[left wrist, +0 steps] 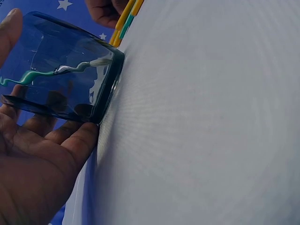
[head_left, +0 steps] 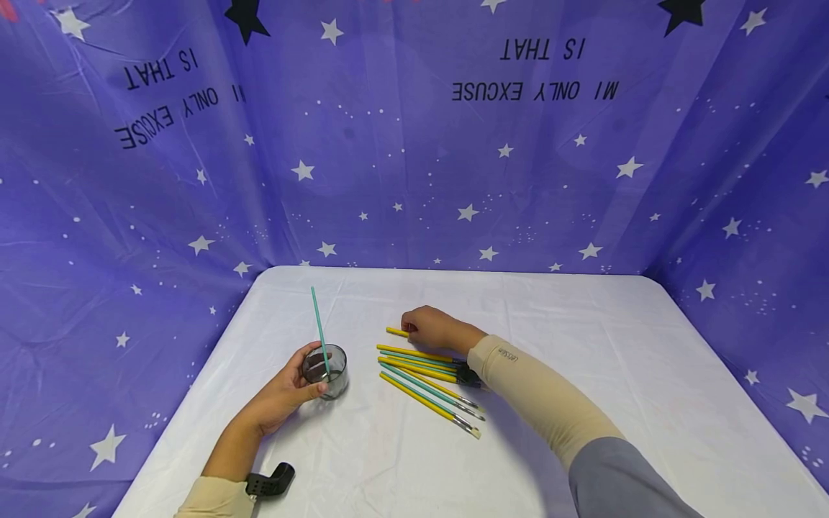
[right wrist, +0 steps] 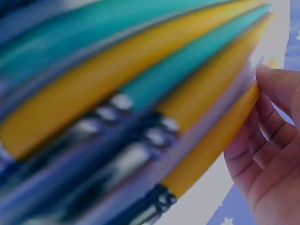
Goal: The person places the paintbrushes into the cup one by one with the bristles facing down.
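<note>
My left hand [head_left: 280, 400] holds a smoky, see-through drinking glass [head_left: 340, 363], thumb on one side and fingers round the other. A teal-handled paintbrush [head_left: 318, 316] leans in the glass, its handle sticking up above the rim. Pale bristles [left wrist: 100, 62] show near the glass's base in the left wrist view. Farther right, my right hand [head_left: 434, 327] pinches the handle of a yellow paintbrush [right wrist: 211, 138] between thumb and fingers. This brush lies at the far side of a spread of yellow and teal paintbrushes [head_left: 417, 398]; my right forearm hangs over some of their brush ends.
White cloth [head_left: 363, 467] covers the table. A purple curtain [head_left: 414, 180] with stars and lettering stands behind and at both sides. A black strap device [head_left: 272, 480] is worn on my left wrist.
</note>
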Demonstrator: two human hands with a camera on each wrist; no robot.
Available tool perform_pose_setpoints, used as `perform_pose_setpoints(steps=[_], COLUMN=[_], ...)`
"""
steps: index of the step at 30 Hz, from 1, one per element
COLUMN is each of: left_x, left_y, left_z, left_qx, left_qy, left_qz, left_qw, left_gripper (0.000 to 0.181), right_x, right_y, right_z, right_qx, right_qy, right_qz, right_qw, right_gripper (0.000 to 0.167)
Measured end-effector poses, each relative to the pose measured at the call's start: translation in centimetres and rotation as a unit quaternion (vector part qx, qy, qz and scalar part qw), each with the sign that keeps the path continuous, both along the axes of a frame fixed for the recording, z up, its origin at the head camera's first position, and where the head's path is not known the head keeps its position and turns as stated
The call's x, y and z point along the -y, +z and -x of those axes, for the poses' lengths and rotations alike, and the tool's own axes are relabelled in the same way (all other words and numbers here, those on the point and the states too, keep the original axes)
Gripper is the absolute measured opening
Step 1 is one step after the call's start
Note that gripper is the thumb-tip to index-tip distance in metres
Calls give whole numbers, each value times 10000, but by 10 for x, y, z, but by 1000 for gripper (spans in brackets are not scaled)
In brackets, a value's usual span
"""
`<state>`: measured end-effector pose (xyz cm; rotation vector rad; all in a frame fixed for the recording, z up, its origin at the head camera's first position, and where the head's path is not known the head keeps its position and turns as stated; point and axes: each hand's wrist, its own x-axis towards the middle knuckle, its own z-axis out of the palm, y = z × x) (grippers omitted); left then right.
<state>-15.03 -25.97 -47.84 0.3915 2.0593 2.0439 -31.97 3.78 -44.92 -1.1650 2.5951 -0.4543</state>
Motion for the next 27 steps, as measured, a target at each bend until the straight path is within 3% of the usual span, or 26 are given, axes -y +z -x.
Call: perform_pose_setpoints(steps=[5, 13, 27], left_x=[0, 0, -1], left_y=[1, 1, 2], left_z=[0, 0, -1], left_qx=[-10, -17, 85], left_qy=[-10, -35, 41], left_qz=[-22, -82, -21], left_qw=[10000, 10000, 10000], left_gripper=[80, 80, 81], right_x=[4, 16, 42], right_y=[10, 34, 65], right_z=[5, 7, -8], right_qx=[191, 207, 727], right_qy=[-75, -25, -220], right_qz=[214, 1094, 2376], right_qw=[9996, 9938, 9684], right_gripper=[14, 12, 13])
